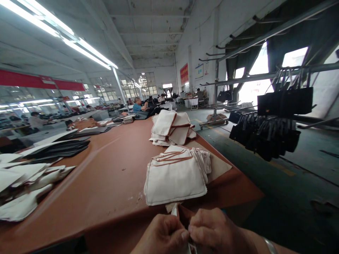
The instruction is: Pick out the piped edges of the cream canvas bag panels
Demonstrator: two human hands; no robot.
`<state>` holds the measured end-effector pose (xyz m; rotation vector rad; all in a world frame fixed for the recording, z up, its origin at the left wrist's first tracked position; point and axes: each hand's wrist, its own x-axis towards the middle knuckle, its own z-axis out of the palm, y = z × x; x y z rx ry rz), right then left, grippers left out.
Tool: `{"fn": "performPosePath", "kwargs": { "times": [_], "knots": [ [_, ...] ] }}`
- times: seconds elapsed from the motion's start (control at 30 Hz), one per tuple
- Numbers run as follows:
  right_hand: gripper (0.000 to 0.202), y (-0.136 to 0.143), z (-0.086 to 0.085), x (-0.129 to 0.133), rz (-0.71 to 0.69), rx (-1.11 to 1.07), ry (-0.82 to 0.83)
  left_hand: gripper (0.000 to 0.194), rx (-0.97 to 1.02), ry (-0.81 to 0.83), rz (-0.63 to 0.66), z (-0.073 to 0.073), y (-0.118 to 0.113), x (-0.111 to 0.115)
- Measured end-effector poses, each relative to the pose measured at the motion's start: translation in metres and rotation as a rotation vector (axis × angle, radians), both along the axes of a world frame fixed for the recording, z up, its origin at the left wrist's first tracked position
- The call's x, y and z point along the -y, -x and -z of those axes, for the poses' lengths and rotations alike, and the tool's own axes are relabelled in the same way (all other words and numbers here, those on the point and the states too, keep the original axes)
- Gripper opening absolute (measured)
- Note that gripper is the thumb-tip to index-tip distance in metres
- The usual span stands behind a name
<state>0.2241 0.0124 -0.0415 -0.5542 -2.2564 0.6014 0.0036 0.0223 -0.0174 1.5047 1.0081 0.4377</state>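
Observation:
At the table's near edge, my left hand (pixel 165 233) and my right hand (pixel 212 227) are closed close together, thumbs and fingers pinching a cream and brown fabric piece (pixel 185 213). Much of that piece is hidden behind my fingers. Just beyond lies a stack of cream fabric panels (pixel 176 180), some with brown strips along their upper edge. Farther back on the same side sits a second pile of cream panels (pixel 165 123) edged in brown.
Brown sheeting covers the table (pixel 106 169). Cream pieces (pixel 26 176) and black sheets (pixel 58 150) lie along its left side. To the right, a metal rack (pixel 238 83) carries black bags (pixel 286 100). A person in blue (pixel 139 106) is at the far end.

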Motion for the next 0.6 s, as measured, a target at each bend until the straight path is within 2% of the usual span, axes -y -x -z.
{"fn": "performPosePath", "kwargs": {
  "times": [0.1,0.17,0.23,0.3,0.37,0.43,0.5,0.6],
  "knots": [
    [0.045,0.0,-0.008,0.001,0.0,-0.293,0.592,0.061,-0.049,-0.133,0.002,-0.011,0.003,0.006],
    [0.052,-0.002,-0.019,-0.001,-0.001,-0.3,0.838,0.059,-0.099,-0.243,0.026,-0.017,0.004,0.008],
    [0.047,-0.002,-0.033,-0.006,-0.053,-0.209,0.865,0.058,-0.127,-0.315,0.062,-0.02,0.004,0.008],
    [0.039,-0.002,-0.045,-0.01,-0.121,-0.13,0.804,0.058,-0.119,-0.368,0.086,-0.021,0.003,0.006],
    [0.037,0.0,-0.05,-0.011,-0.156,-0.146,0.772,0.056,-0.056,-0.374,0.111,-0.02,0.002,0.005],
    [0.039,0.003,-0.048,-0.009,-0.163,-0.212,0.788,0.055,0.033,-0.3,0.14,-0.021,0.001,0.005],
    [0.043,0.005,-0.042,-0.006,-0.16,-0.266,0.844,0.056,0.106,-0.146,0.144,-0.026,0.003,0.005],
    [0.047,0.005,-0.03,-0.001,-0.17,-0.287,0.902,0.059,0.052,-0.054,0.135,-0.035,0.015,0.005]
  ]
}}
